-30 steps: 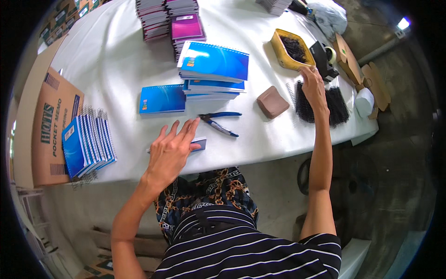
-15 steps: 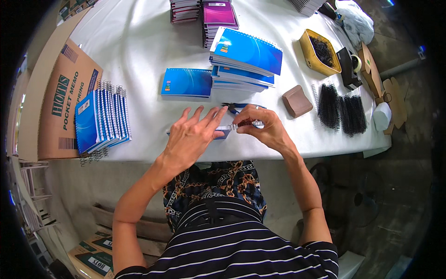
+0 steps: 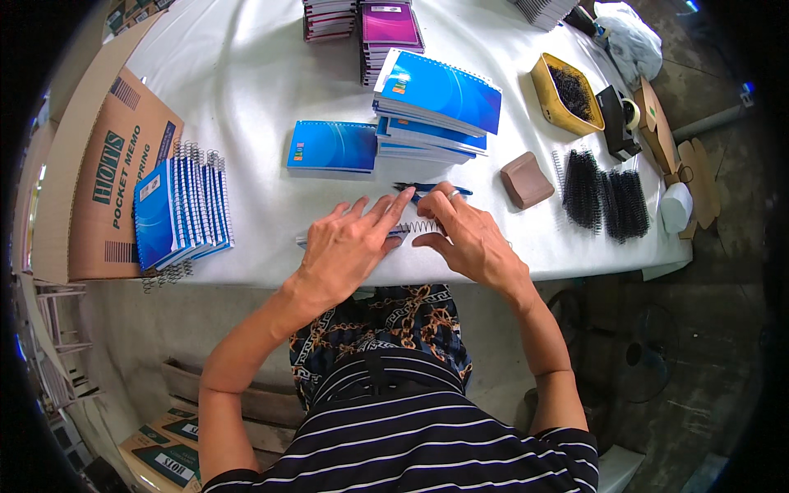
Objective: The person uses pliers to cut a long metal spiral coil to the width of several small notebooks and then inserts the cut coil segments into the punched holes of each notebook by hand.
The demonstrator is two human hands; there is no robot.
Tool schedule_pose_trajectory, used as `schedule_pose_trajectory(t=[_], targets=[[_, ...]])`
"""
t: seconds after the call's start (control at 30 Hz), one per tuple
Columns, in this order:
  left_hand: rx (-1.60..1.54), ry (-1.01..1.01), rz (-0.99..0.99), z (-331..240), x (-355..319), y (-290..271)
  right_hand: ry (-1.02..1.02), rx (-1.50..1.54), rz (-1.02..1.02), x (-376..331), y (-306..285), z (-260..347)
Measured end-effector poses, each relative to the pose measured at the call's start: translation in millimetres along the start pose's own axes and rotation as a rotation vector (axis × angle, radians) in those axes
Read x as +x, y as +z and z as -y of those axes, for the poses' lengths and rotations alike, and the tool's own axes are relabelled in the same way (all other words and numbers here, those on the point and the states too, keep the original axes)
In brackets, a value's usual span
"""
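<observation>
In front of me, near the table's front edge, lies a small blue notebook (image 3: 302, 242), mostly hidden under my left hand (image 3: 339, 251). That hand holds it, fingers stretched over the top and thumb along the near side. A dark wire coil (image 3: 417, 227) sticks out to the right from the notebook's spine edge. My right hand (image 3: 472, 238) has the coil between its thumb and bent fingers, which hide its outer end. Just beyond my fingertips are blue-handled pliers (image 3: 444, 189), partly covered by the hands.
Beyond lie a blue notebook (image 3: 331, 146) and a stack of blue notebooks (image 3: 440, 92), with purple ones (image 3: 390, 26) behind. Coil-bound notebooks (image 3: 182, 209) lean by a carton (image 3: 115, 177) at left. At right are a brown block (image 3: 527, 181), black coils (image 3: 604, 195) and a yellow tub (image 3: 542, 90).
The right thumb and fingers have spread wider around the coil, and more of the coil shows between the hands. The left hand stays on the notebook.
</observation>
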State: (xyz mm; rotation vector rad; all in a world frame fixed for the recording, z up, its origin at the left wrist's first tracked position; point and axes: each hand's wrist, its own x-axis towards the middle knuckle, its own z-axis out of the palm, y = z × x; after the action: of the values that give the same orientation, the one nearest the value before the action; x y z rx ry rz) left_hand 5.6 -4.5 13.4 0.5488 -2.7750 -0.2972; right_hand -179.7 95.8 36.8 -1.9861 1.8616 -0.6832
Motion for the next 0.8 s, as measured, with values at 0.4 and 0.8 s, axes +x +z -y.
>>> schedule_pose_trajectory(t=[0.4, 0.8], targets=[[-0.116, -0.094, 0.174, 5.6, 6.4, -7.0, -0.163, -0.095, -0.069, 1.3, -0.3, 1.5], [-0.134, -0.094, 0.213, 4.8, 7.4, -10.3, -0.139, -0.075, -0.046, 0.6, 11.4, -7.0]])
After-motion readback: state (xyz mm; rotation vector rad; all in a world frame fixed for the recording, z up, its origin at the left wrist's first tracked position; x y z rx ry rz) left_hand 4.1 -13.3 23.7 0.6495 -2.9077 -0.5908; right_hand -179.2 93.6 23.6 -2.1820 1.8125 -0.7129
